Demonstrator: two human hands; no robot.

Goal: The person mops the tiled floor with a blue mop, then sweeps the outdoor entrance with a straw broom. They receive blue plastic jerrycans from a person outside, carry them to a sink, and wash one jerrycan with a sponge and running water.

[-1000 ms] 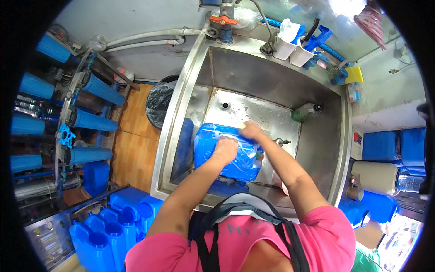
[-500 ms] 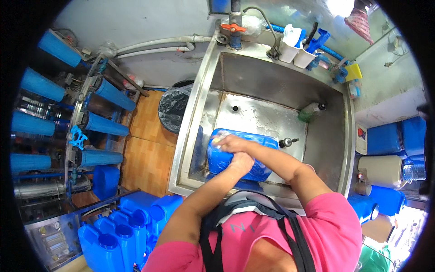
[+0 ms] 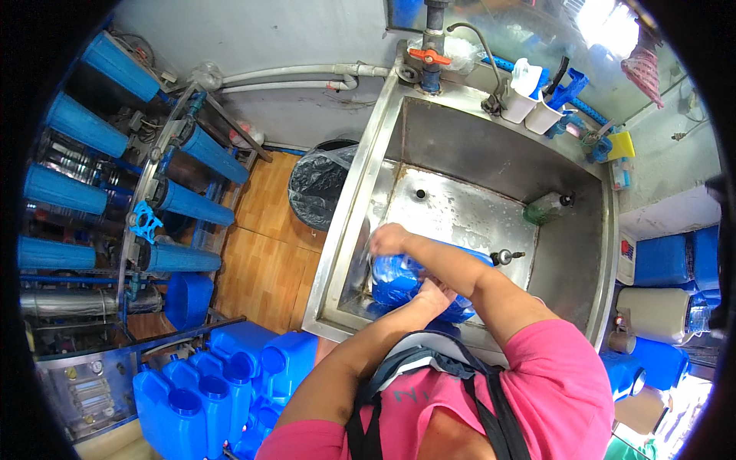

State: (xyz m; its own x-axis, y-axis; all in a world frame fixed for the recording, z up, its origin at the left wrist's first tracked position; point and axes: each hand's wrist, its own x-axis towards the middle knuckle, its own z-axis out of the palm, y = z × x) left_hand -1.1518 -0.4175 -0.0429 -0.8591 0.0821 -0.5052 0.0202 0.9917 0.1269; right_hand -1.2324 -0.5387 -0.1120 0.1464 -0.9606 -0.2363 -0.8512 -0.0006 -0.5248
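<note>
A blue plastic jug (image 3: 399, 274) lies on its side in the near left part of the steel sink (image 3: 498, 222), its surface wet with some suds. My left hand (image 3: 437, 295) is closed on the jug's upper side, around what looks like its handle; the fingers are partly hidden. Reaching across to the left, my right hand (image 3: 389, 239) is curled at the jug's far left end. Whatever lies in its fingers is hidden. A metal fitting (image 3: 506, 257) stands in the sink just right of the jug.
A green bottle (image 3: 546, 208) leans in the sink's far right corner. White holders (image 3: 529, 107) with brushes stand on the back ledge. Left of the sink is a lined black bin (image 3: 322, 184). Several blue jugs (image 3: 188, 406) crowd the near left; more containers (image 3: 652, 313) are stacked at right.
My right hand has moved over the jug to its far left end; the pale yellowish thing seen at its fingers is now hidden. My left hand stays on the jug. The view has shifted slightly.
</note>
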